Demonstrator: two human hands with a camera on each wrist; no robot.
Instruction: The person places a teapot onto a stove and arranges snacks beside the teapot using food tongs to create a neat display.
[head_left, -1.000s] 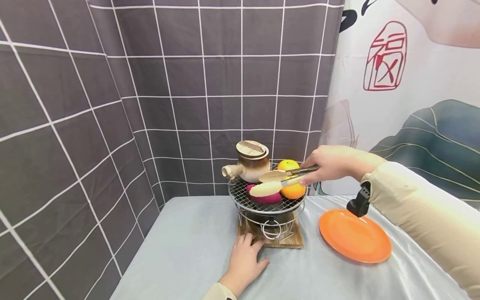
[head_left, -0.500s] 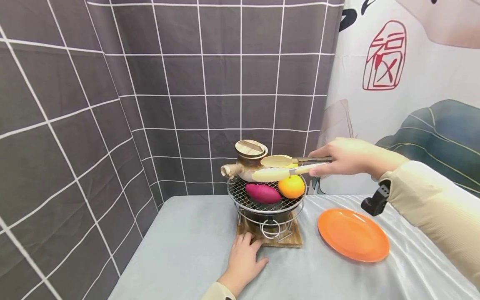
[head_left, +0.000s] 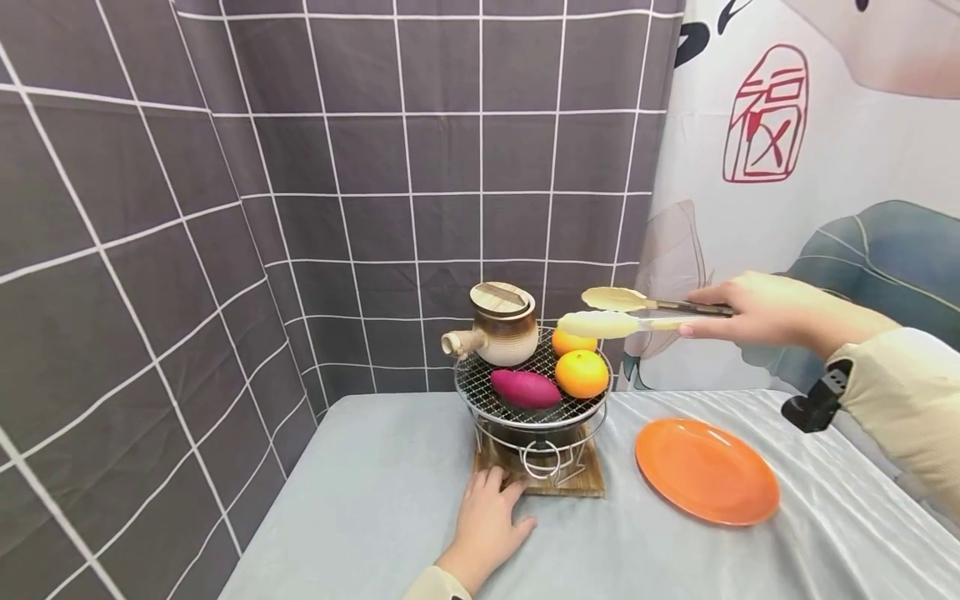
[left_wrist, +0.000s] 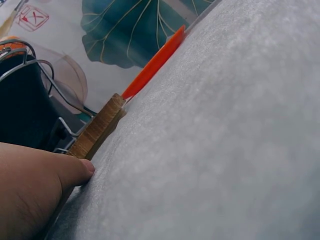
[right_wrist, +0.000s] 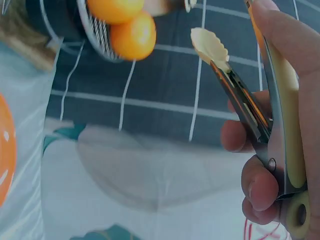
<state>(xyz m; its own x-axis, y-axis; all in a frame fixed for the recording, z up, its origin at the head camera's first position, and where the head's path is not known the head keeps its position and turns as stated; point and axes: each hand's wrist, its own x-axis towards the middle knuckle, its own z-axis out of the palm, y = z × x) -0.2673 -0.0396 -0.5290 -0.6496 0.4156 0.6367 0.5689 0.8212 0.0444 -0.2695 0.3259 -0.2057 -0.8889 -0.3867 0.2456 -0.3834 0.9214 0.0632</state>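
My right hand (head_left: 772, 308) grips a pair of tongs (head_left: 600, 323) with cream tips, held up to the right of the grill. Nothing sits between the parted tips. A purple sweet potato (head_left: 525, 389) lies at the front of the round wire grill rack (head_left: 480, 398). Beside it are two oranges, the front orange (head_left: 582, 373) and the rear orange (head_left: 573, 342). At the back left of the rack stands a clay pot (head_left: 507, 333) with a wooden lid. My left hand (head_left: 486, 521) rests with its fingers at the front left edge of the wooden base board (head_left: 585, 483).
An orange plate (head_left: 707, 472) lies on the cloth-covered table (head_left: 360, 500), right of the grill. A dark gridded curtain (head_left: 442, 150) hangs behind and to the left, with a white printed curtain (head_left: 690, 150) at the right. The pot's handle (head_left: 462, 342) sticks out leftward.
From low over the sweet potato, my right hand has lifted the tongs and drawn them to the right, past the oranges. The sweet potato is now in full view. My left hand stays put.
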